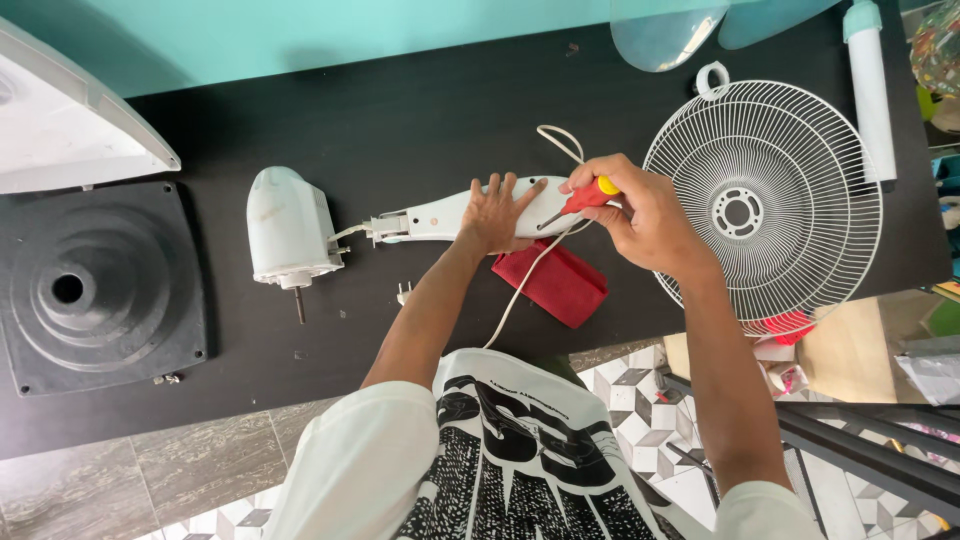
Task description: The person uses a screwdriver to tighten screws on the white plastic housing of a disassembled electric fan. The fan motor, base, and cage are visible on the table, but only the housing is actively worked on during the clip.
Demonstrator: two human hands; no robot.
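The person leaned over a dark bench [420, 110], and the work lay right under both hands. A long white fan neck housing [430, 215] lay flat across the middle of the bench, running left to right, and the left hand [497, 212] was spread open on top of it, palm down, fingers splayed and pressing it in place. Just to the right, the right hand [640, 215] was closed around a screwdriver [580, 199] with a red and yellow handle; the shaft slanted down and to the left, its tip meeting the housing close beside the left hand's fingers. So the housing sat beneath the left palm and just left of the right fist, the two hands nearly touching. A white cord [525, 280] looped up from behind the housing and trailed down toward the person's body, crossing a folded red cloth [555, 283] that lay on the bench just below the hands. At the housing's left end, thin wires ran to a white motor unit [288, 228] with its shaft pointing toward the person. Farther left rested a dark square base [100, 290]. To the right of the right hand lay a round white wire fan guard [790, 150], and a white tube [870, 95] stood beyond it near the bench's edge.
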